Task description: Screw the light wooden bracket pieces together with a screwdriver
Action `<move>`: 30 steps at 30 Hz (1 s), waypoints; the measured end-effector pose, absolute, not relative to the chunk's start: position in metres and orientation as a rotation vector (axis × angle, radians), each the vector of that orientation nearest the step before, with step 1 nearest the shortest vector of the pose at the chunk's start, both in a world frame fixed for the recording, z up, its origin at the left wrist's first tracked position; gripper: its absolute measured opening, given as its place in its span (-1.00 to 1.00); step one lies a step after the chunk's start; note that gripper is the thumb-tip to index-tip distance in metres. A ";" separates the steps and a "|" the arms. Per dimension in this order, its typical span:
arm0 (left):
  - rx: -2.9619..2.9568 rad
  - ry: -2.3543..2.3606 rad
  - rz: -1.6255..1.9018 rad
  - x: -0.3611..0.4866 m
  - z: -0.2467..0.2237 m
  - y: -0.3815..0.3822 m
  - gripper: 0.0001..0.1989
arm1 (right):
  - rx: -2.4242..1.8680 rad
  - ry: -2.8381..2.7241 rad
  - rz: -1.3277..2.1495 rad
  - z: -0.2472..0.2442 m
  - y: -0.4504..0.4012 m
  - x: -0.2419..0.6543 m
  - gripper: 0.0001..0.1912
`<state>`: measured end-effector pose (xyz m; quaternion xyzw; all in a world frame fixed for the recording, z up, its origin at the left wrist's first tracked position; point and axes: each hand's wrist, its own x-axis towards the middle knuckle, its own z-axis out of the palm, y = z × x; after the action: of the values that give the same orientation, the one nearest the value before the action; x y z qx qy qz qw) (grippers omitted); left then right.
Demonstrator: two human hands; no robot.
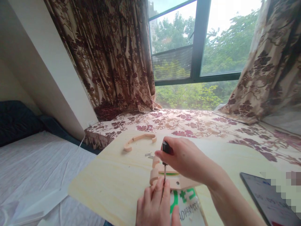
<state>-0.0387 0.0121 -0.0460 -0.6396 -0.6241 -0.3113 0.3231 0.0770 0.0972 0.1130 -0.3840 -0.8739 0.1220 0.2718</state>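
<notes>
My right hand (pixel 185 158) is closed around the black handle of a screwdriver (pixel 166 148), which stands upright with its shaft pointing down. The tip meets a light wooden piece (pixel 172 183) and is partly hidden by my left fingers. My left hand (pixel 154 202) has its fingers pressed together on that piece, close around the tip; whether they also pinch a screw cannot be seen. The piece has rounded wooden ends (pixel 154 175) at its left and a dark hole on top. Under it lies a printed packet (pixel 185 205) with green markings.
A curved wooden part (pixel 140 140) lies farther back on the pale board (pixel 101 182). Several small metal screws (pixel 149 155) lie between it and my hands. A phone or tablet (pixel 263 194) lies at the right. Beyond are a flowered window-sill cover (pixel 188 125) and curtains (pixel 113 56); a bed (pixel 42 166) is at the left.
</notes>
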 end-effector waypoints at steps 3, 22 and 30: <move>-1.683 -1.630 -0.824 -0.039 -0.046 0.012 -0.59 | -1.014 -2.352 0.332 0.112 0.099 0.080 -0.73; -1.818 -1.558 -0.613 -0.046 -0.021 0.001 -0.61 | -0.754 -2.471 0.480 0.117 0.087 0.087 -0.91; -1.907 -1.443 -0.404 -0.055 -0.016 -0.002 -0.56 | -0.998 -2.382 0.296 0.109 0.097 0.069 -0.75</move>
<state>-0.0553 -0.0017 -0.0162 -0.7365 -0.5573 -0.1558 0.3503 0.0689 0.0966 0.1095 -0.3701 -0.8828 0.1098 0.2678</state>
